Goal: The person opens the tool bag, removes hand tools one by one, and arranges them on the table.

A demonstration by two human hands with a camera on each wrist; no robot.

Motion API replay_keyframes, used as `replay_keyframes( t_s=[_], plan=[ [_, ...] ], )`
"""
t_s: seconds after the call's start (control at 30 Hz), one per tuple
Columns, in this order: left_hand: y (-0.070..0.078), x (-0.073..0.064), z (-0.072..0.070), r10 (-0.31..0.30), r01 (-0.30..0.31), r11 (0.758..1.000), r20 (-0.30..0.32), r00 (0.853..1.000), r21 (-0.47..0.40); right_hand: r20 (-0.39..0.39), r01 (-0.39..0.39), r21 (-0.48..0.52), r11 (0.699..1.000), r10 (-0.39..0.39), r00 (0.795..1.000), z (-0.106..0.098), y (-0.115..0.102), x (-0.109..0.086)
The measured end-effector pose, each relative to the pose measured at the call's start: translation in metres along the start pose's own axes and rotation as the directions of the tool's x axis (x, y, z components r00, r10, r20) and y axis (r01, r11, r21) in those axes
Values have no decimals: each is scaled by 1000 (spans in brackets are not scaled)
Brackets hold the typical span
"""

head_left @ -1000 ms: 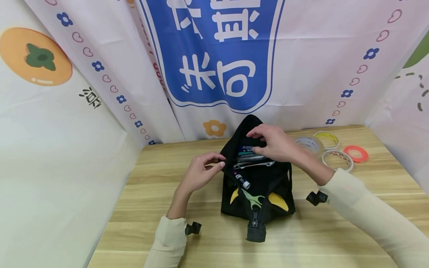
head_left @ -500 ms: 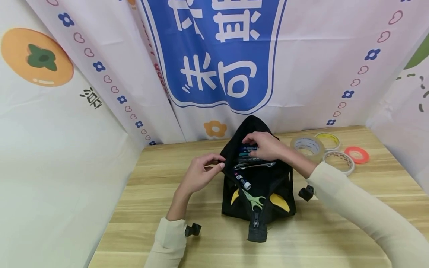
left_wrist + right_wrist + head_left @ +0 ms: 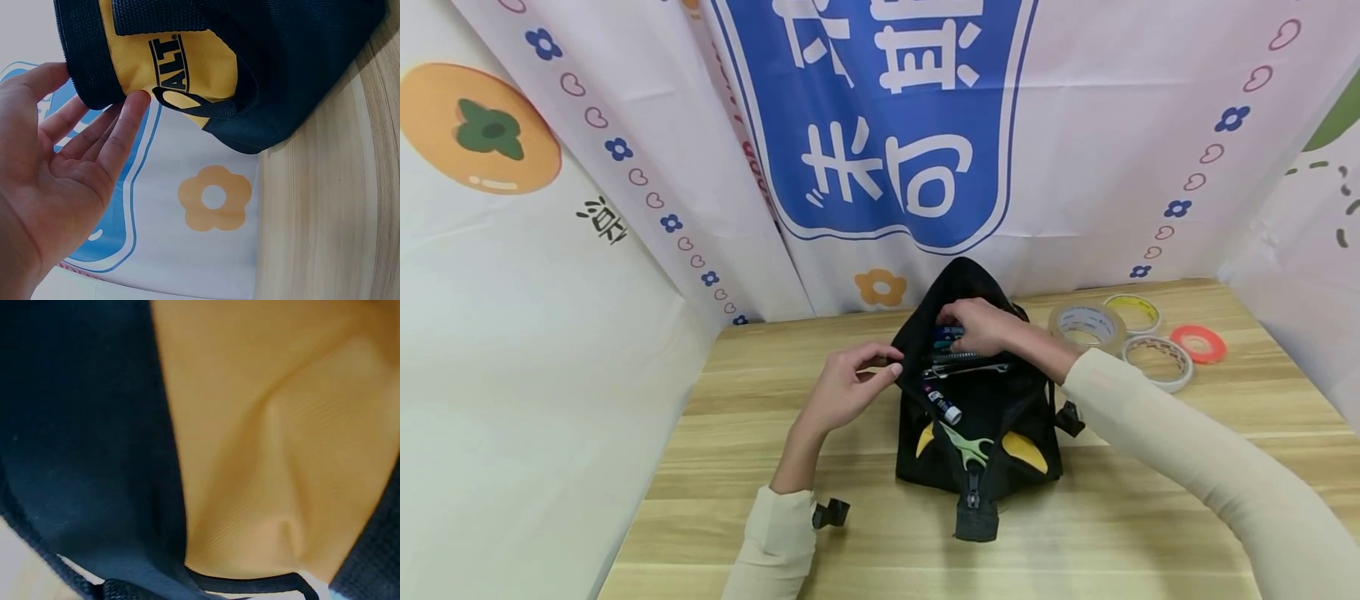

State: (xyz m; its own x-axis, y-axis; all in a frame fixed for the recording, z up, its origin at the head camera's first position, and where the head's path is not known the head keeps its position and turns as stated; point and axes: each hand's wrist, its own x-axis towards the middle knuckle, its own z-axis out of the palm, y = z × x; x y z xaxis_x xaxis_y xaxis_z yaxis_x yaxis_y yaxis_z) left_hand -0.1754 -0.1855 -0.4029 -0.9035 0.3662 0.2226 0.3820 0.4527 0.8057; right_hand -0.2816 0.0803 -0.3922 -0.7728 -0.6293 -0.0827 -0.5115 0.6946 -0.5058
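Here, the left hand (image 3: 846, 387) pinches the black bag (image 3: 981, 404) by its rim; the right hand (image 3: 979, 324) sits inside, hold unclear.

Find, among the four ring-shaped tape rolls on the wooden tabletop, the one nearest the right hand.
The wide translucent tan roll, leftmost and closest to the right hand; the white roll, yellow-lined roll and orange-red roll lie farther right.

The left hand (image 3: 844, 387) pinches, thumb opposite fingers; the right hand (image 3: 983, 325), fingers bent, is nearer the far edge of the tabletop (image 3: 737, 400).
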Motion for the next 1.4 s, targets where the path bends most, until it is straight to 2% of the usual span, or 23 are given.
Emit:
replay_keyframes(
  t_s=[0.1, 0.23, 0.47, 0.73, 1.07, 1.23, 1.4],
  plan=[
    [-1, 0, -1, -1, 1, 1000, -3, 1000, 0, 27, -7, 5, 1000, 7, 1000, 4, 3, 3],
    [-1, -1, -1, 2, -2, 1000, -6, 1000, 5, 38, -34, 63, 997, 32, 999, 10, 6, 5],
    [-2, -2, -2, 2, -2, 1000, -9, 1000, -2, -2, -37, 157, 987, 37, 999, 24, 12, 10],
    [-3, -3, -3, -7, 7, 1000, -11, 1000, 17, -69, -63, 193, 979, 77, 995, 40, 15, 15],
    [-1, -3, -4, -5, 5, 1000, -7, 1000, 27, -56, -76, 43, 996, 78, 995, 50, 15, 16],
    [0, -4, -5, -1, 1, 1000, -11, 1000, 22, -53, -28, -49, 998, 26, 998, 49, 12, 15],
    [0, -3, -4, 5, -5, 999, -6, 1000, 33, -56, 6, -75, 997, -10, 998, 40, 5, 10]
  ],
)
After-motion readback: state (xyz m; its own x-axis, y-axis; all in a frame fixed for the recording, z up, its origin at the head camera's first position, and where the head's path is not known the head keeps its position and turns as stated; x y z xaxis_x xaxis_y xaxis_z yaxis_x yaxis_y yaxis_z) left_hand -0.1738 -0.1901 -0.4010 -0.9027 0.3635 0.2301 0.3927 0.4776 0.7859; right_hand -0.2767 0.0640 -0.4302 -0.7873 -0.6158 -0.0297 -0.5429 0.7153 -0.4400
